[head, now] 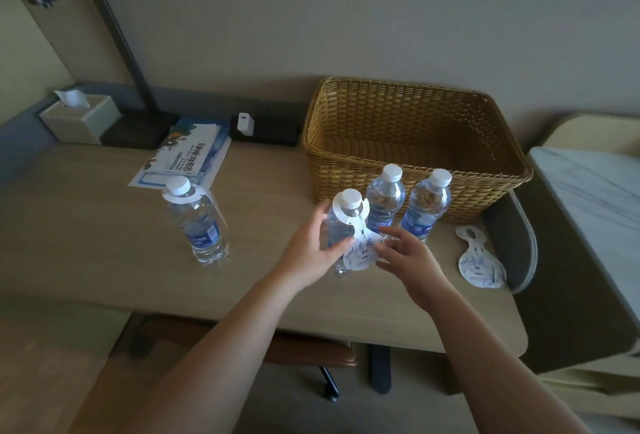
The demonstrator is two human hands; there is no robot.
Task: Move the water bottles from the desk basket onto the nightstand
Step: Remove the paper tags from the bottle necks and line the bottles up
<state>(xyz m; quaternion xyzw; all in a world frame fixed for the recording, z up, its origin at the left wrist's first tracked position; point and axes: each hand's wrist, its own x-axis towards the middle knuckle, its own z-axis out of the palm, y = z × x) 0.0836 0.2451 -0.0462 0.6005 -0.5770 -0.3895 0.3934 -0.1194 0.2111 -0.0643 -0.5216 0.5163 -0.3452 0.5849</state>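
A woven wicker basket [412,156] stands empty at the back right of the wooden desk [104,253]. Several water bottles stand upright on the desk outside it. One with a paper neck tag [197,222] is at the left. Two without tags [384,201] [427,206] stand against the basket's front wall. A tagged bottle [341,225] stands in front of them. My left hand [311,246] wraps around its left side. My right hand [407,257] touches the lower end of its hanging tag [362,253] with its fingertips. The marble-topped nightstand [595,198] stands at the right.
A loose paper tag [479,257] lies on the desk near its right edge. Brochures [187,154], a tissue box [79,116], a lamp base [138,128] and a white charger [245,124] sit along the back. A chair [242,343] is tucked under the desk.
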